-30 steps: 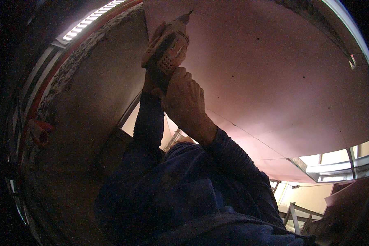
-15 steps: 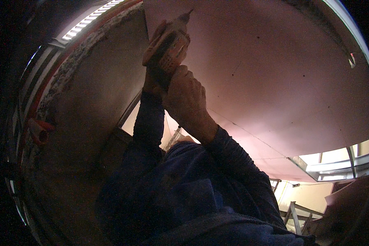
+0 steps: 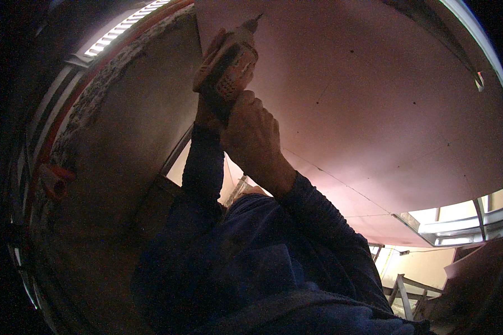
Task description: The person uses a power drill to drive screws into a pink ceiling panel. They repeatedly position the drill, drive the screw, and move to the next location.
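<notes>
A power drill (image 3: 237, 66), dusty and orange-brown in the dim light, is raised with its thin bit at the surface of a pinkish board (image 3: 341, 111), or very close to it. My left hand (image 3: 208, 67) is wrapped along the left side of the drill's body, partly hidden behind it. Below the body, my right hand (image 3: 252, 125) is closed at the drill's handle end, knuckles outward. Both forearms are in dark blue sleeves, and the wrists nearly cross. Whether the bit's tip touches the board is hard to make out.
Small dark dots and a seam line mark the board. At left runs a shadowed grey wall (image 3: 134, 106) with a rough edge and an orange pipe end (image 3: 56, 182). Metal framing (image 3: 458, 223) borders a bright opening at right; below it stands a trestle-like frame (image 3: 405, 293).
The view has shifted very slightly. Both hands keep their hold on the drill, whose position against the board looks almost the same.
</notes>
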